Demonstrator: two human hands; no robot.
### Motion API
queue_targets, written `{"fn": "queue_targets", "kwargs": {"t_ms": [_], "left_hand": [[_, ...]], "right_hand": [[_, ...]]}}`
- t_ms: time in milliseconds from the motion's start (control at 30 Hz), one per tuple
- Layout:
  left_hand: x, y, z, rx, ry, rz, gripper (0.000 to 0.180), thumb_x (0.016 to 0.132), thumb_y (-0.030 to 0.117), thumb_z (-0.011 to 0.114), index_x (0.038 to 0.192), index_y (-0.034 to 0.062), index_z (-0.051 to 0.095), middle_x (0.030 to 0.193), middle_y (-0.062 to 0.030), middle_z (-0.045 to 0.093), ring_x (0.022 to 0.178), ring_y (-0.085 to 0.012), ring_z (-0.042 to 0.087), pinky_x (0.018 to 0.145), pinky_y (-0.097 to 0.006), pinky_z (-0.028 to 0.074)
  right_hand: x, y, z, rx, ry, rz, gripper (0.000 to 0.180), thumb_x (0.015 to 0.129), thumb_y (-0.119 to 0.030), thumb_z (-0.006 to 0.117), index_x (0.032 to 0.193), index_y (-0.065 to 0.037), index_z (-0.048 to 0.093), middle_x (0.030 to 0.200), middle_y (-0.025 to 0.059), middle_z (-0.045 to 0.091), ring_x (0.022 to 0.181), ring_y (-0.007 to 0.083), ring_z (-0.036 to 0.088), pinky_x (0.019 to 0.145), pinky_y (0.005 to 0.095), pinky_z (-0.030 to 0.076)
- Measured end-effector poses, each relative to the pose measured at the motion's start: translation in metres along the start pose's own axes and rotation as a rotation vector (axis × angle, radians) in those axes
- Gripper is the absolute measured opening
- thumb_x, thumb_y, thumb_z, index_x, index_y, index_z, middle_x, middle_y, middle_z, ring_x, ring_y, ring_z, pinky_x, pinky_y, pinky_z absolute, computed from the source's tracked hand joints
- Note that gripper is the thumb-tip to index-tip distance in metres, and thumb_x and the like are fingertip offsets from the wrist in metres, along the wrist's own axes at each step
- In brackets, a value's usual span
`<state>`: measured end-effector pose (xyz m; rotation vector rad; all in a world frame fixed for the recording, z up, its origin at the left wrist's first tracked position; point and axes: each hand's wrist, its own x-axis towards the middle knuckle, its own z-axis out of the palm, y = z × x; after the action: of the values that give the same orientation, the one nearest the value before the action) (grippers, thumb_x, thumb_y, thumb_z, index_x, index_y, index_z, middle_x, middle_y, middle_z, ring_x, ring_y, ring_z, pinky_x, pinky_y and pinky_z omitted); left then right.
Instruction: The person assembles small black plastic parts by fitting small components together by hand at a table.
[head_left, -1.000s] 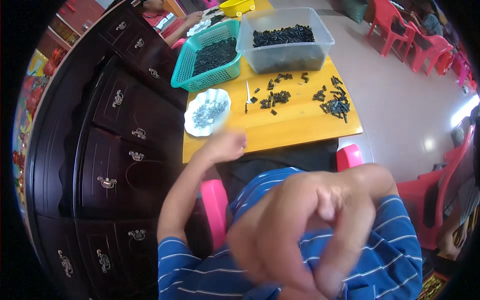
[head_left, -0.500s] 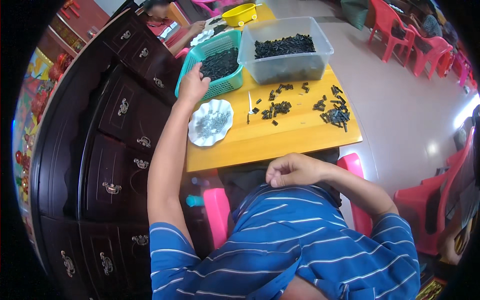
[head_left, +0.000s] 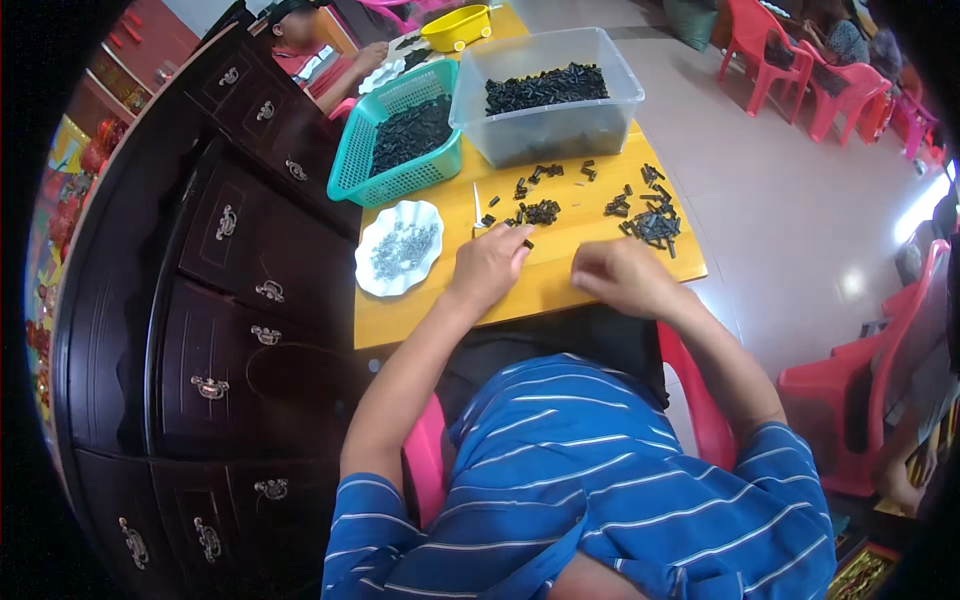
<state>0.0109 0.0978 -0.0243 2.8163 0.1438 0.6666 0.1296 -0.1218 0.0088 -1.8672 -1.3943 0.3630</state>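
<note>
My left hand [head_left: 488, 264] is over the near part of the yellow table, its fingers and thumb drawn close together. By its fingertips lies a small black tube piece [head_left: 528, 243], just below a loose pile of black tube pieces [head_left: 540, 212]. Whatever the fingers hold is hidden. To the right, my right hand [head_left: 625, 275] hovers by the front edge with curled fingers, somewhat blurred; their contents are not visible. A larger heap of black tube pieces [head_left: 655, 225] is beyond it. A white scalloped plate [head_left: 428, 218] holding small clear pieces stands left of my left hand.
A green basket [head_left: 400, 183] and a clear plastic tub [head_left: 545, 140], both with black pieces, stand at the back. A thin white stick [head_left: 477, 200] lies near the plate. Dark drawers [head_left: 230, 300] line the left. A person [head_left: 315, 60] sits beyond, near a yellow basin [head_left: 455, 30].
My left hand has left the green basket and come right and nearer, to the loose pile. My right hand has risen from my lap to the table's front edge. The view has shifted slightly.
</note>
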Motion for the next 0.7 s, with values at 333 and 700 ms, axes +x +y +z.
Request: {"fn": "queue_targets", "kwargs": {"t_ms": [333,700], "left_hand": [[0.001,-0.011,0.024,-0.032,-0.039,-0.006,0.011,0.087,0.017,0.067,0.095,0.0096,0.069,0.088,-0.0101,0.065,0.083,-0.0331,0.066,0.072,-0.045,0.054],[-0.034,0.014,0.008,-0.641,0.151,-0.419,0.009,0.096,0.012,0.059,0.093,0.004,0.062,0.083,-0.0064,0.063,0.067,-0.0155,0.062,0.059,-0.03,0.051]], "right_hand": [[0.032,0.055,0.01,-0.409,0.217,0.067,0.02,0.081,-0.019,0.073,0.097,-0.008,0.067,0.087,0.0117,0.069,0.08,0.0325,0.069,0.072,0.0432,0.054],[0.047,0.078,0.028,-0.708,0.108,0.043,0.02,0.092,-0.024,0.061,0.095,-0.004,0.065,0.088,0.0168,0.068,0.079,0.0333,0.07,0.066,0.044,0.057]]}}
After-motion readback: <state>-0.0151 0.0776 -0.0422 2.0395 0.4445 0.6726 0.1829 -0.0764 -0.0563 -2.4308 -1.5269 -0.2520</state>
